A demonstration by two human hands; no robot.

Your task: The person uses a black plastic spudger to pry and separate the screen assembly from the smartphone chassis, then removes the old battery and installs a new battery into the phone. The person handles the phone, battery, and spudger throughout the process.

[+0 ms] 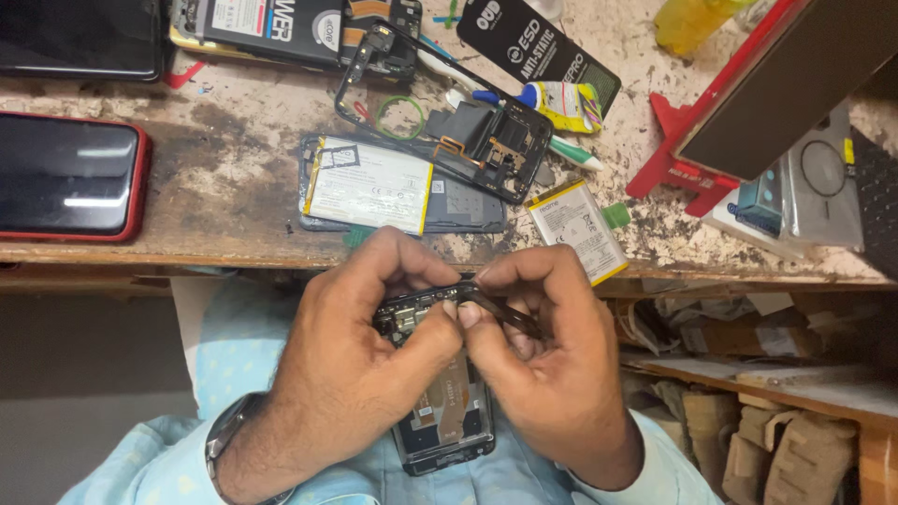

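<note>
Both hands worked over the lap, below the bench [234,245] edge: the left hand [346,360] and right hand [547,369] met at the top end of an opened phone [444,411]. Its long axis ran away from the bench toward the body, hanging down between the wrists. Left thumb and fingers were pinched on that upper edge; the right fingers pinched a thin dark frame strip [510,318] peeling off rightward there. Beyond the phone, batteries [369,185] lay on the bench.

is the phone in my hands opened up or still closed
Opened up: the phone held by both hands, left hand and right hand, shows bare internal parts.
</note>
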